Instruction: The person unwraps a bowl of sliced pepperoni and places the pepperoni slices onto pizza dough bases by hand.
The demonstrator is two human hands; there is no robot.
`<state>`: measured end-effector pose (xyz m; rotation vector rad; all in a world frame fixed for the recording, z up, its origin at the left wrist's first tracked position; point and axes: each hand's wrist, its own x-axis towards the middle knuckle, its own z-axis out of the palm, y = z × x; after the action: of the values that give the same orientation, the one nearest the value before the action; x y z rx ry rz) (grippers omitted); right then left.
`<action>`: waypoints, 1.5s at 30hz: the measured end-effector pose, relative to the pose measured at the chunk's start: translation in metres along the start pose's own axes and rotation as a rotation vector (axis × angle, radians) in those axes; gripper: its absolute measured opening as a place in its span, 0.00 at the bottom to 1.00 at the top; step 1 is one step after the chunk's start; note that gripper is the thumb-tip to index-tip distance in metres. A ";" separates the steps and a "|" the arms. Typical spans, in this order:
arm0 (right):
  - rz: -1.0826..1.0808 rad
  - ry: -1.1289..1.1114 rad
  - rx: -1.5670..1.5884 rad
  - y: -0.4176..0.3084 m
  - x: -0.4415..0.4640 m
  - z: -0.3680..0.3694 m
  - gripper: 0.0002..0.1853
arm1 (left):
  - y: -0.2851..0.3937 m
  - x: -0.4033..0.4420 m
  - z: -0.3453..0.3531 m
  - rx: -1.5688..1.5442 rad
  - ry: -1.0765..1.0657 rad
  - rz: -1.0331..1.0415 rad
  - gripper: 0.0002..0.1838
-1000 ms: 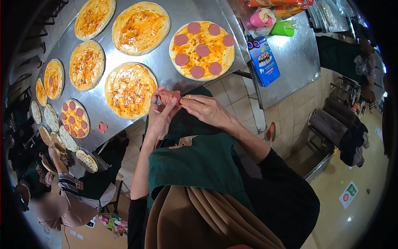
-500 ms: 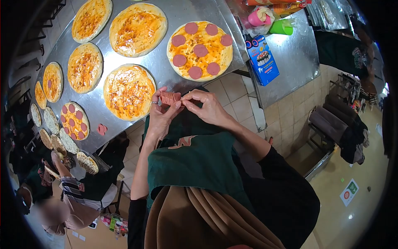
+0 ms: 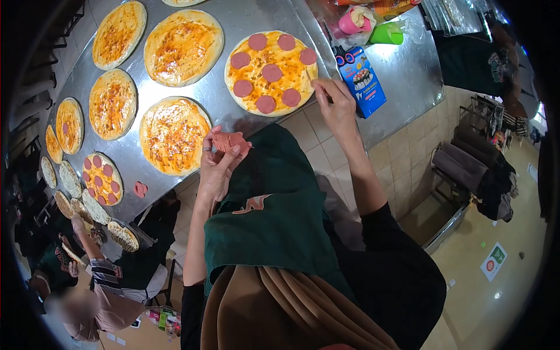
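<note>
My left hand (image 3: 217,172) is closed around a small stack of pink sausage slices (image 3: 228,142), held just off the table's front edge. My right hand (image 3: 338,105) reaches over the right rim of a cheese-topped pizza (image 3: 256,67). Its thumb and fingers are pinched on what looks like a thin sausage slice (image 3: 309,75), seen nearly edge-on. Several round sausage slices lie spread over this pizza, around one in its middle. Left of it, close to my left hand, is a glazed pizza base (image 3: 174,137) bearing sauce and no slices.
The metal table (image 3: 219,96) carries several more pizzas, one smaller pizza with slices (image 3: 102,179), and loose slices (image 3: 140,189). At right are a blue box (image 3: 367,87), scissors (image 3: 345,57), a pink cup (image 3: 354,22) and a green cup (image 3: 387,34). Another person's arm (image 3: 87,239) reaches over at lower left.
My right hand has left the stack in my left hand and moved up and right to the pizza's edge. My left hand has shifted slightly left and down with the stack.
</note>
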<state>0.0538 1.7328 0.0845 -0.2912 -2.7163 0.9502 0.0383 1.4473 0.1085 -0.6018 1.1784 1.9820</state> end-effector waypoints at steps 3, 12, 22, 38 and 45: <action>-0.141 -0.017 -0.189 0.017 -0.005 0.009 0.13 | 0.001 -0.001 0.002 0.016 0.002 -0.004 0.32; -0.095 -0.045 -0.223 0.013 -0.013 0.009 0.20 | 0.000 -0.003 0.001 0.027 0.024 0.010 0.31; -0.013 -0.071 -0.002 0.004 -0.012 0.015 0.16 | 0.003 -0.009 0.001 -0.025 -0.006 0.030 0.31; -0.176 -0.592 0.529 -0.138 -0.036 0.058 0.14 | 0.007 -0.037 -0.037 -0.225 0.025 0.106 0.29; -0.066 -0.665 0.658 -0.158 -0.038 0.087 0.07 | 0.008 -0.058 -0.076 -0.305 0.074 0.095 0.29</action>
<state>0.0469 1.5503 0.1123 0.2937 -2.6761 2.1319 0.0694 1.3568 0.1177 -0.7906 0.9686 2.2591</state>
